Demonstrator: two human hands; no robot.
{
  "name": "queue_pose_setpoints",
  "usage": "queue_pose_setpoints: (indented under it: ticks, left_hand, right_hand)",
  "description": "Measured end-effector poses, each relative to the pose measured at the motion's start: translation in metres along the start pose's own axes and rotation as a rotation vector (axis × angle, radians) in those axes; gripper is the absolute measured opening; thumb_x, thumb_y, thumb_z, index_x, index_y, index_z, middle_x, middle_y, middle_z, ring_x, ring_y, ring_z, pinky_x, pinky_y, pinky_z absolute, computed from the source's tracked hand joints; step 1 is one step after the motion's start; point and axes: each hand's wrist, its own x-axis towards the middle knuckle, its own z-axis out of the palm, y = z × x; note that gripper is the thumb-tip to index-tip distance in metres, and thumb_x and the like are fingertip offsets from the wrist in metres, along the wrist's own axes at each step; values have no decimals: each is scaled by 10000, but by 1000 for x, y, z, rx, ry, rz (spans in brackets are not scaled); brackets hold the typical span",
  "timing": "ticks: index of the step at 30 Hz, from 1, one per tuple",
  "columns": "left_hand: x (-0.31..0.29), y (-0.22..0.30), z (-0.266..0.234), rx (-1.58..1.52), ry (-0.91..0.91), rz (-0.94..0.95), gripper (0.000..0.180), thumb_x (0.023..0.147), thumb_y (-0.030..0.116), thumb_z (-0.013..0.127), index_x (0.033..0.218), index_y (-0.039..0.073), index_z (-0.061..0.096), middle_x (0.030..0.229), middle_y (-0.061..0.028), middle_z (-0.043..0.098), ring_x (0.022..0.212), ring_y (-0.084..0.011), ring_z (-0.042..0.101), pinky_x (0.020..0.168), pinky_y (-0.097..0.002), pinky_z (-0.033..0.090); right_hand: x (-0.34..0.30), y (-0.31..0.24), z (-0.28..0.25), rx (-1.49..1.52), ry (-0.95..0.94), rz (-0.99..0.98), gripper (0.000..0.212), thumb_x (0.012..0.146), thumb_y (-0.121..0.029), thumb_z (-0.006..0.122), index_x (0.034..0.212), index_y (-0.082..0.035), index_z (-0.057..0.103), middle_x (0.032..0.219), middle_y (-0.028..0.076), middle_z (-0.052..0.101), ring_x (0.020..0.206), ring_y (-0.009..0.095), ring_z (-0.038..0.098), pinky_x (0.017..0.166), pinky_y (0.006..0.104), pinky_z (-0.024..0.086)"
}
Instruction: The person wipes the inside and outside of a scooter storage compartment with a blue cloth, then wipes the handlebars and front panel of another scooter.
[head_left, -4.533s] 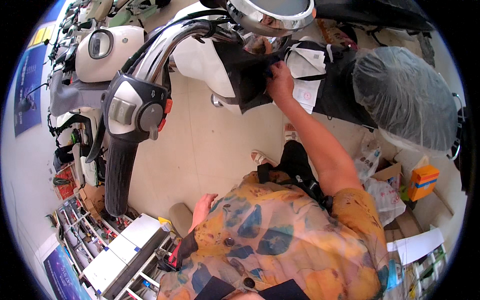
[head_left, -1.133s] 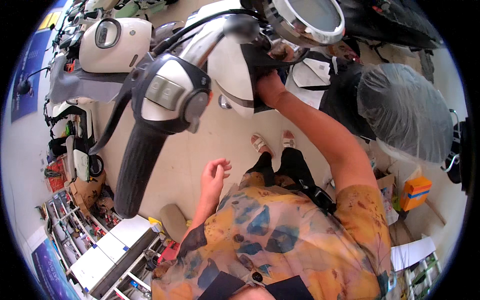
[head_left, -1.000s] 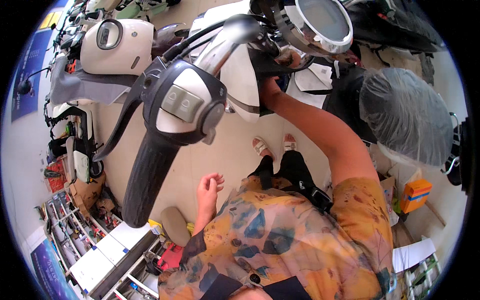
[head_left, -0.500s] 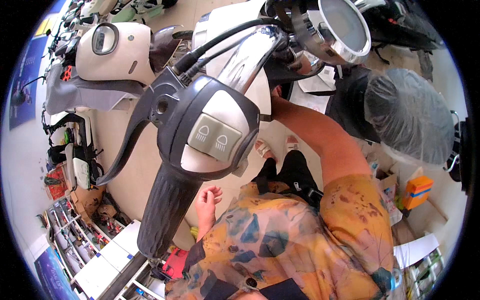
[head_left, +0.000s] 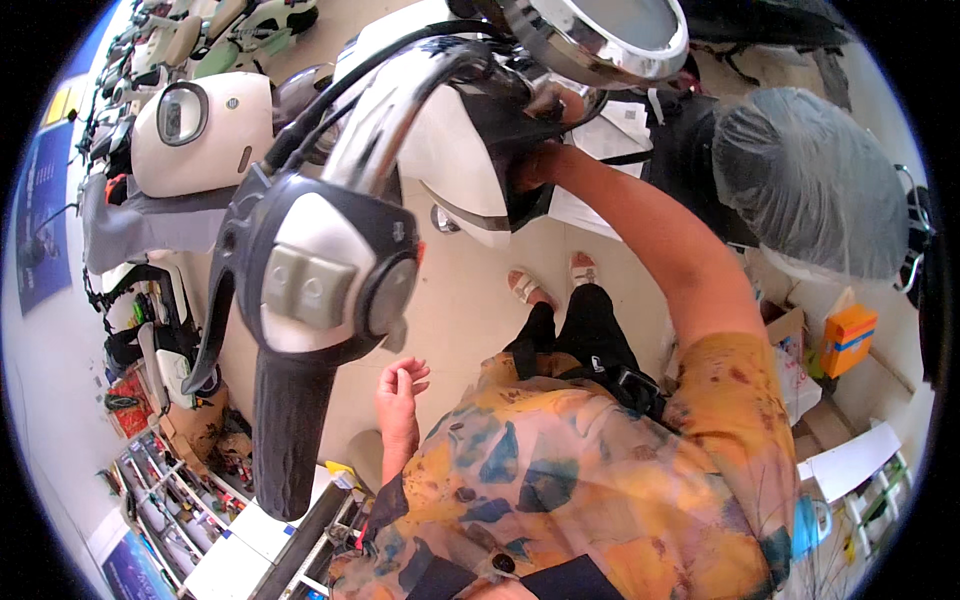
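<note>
A scooter's handlebar with a black rubber grip [head_left: 293,435] fills the near left. Beside the grip are a black brake lever [head_left: 212,330] and a grey-white switch housing [head_left: 310,290]. My left hand [head_left: 403,395] hangs in front of my shirt, right of the grip and apart from it. Its fingers are loosely bent and nothing shows in them. My right arm stretches forward to the scooter's white front panel [head_left: 455,170]. Below the round chrome-rimmed instrument [head_left: 600,45], my right hand [head_left: 535,165] reaches in behind that panel; its fingers are hidden in the dark recess.
A scooter seat under clear plastic [head_left: 810,185] lies to the right. Another cream scooter [head_left: 200,125] stands at the left, with more parked behind it. An orange box [head_left: 848,340] sits at the right, and a shelf of parts [head_left: 180,500] at the lower left.
The handlebar, grip and instrument have shifted left in view, and the grip hangs more upright. My right hand stays at the front panel. My left hand remains free, slightly further left.
</note>
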Motion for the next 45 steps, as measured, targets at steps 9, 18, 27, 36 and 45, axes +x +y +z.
queue_pose_setpoints:
  ticks: [9,18,27,36,45]
  left_hand:
    - [3,-7,-18,85,52,3,224,968,199,439,1067,28,546,1034,-108,626,911,-182,617,741,-296,511]
    - [1,-16,-14,56,49,-5,193,962,159,446,1056,22,543,1005,-92,627,894,-160,612,740,-269,495]
    - [-1,-23,-22,119,59,26,174,958,133,442,1055,29,544,1003,-77,620,904,-155,608,747,-269,490]
    - [-6,-23,-20,136,34,61,172,954,128,446,1051,29,548,999,-83,624,900,-153,607,757,-269,490]
    - [1,-19,-26,122,3,154,200,960,170,449,1057,33,558,997,-102,637,884,-166,619,737,-286,501]
  right_hand:
    - [32,-24,60,61,702,307,283,797,-177,550,1043,-90,657,1082,83,642,984,252,620,818,332,503]
    - [45,-42,48,80,234,101,459,873,-227,428,1313,-100,461,1347,102,463,1209,301,445,1036,391,311]
    - [10,-59,5,-248,69,208,461,849,-360,482,1251,-138,528,1191,101,566,1135,263,513,838,489,425]
    - [63,-12,76,-33,108,-41,466,785,-378,557,1148,-91,613,1175,130,596,1071,310,554,899,390,442]
    - [-13,4,-29,297,-213,-147,490,700,-305,666,1108,-37,619,1103,158,620,988,324,579,874,399,446]
